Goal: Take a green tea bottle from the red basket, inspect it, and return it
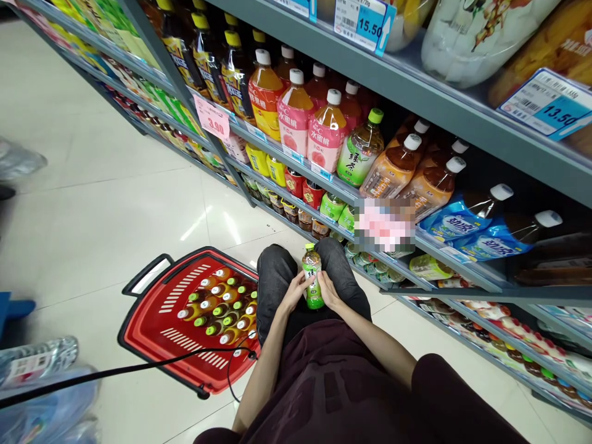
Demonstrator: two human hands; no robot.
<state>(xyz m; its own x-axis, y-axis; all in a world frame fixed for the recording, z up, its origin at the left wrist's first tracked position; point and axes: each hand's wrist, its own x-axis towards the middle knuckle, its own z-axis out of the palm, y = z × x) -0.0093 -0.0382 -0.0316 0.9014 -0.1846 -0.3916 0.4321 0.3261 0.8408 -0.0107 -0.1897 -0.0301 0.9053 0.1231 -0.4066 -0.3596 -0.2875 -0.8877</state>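
Bottle (312, 269) sits between left hand (296, 292) and right hand (328, 291), fingers clamped on its sides; probably weighty, slick, slightly yielding; best held where fingers rest.

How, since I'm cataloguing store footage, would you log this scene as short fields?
Left hand: holding the green-capped bottle
Right hand: on the same bottle, opposite side
Basket: red basket, on the floor to the person's left
Basket contents: bottles with green or white caps
Shelf tag: pink price tag, reading 3.90
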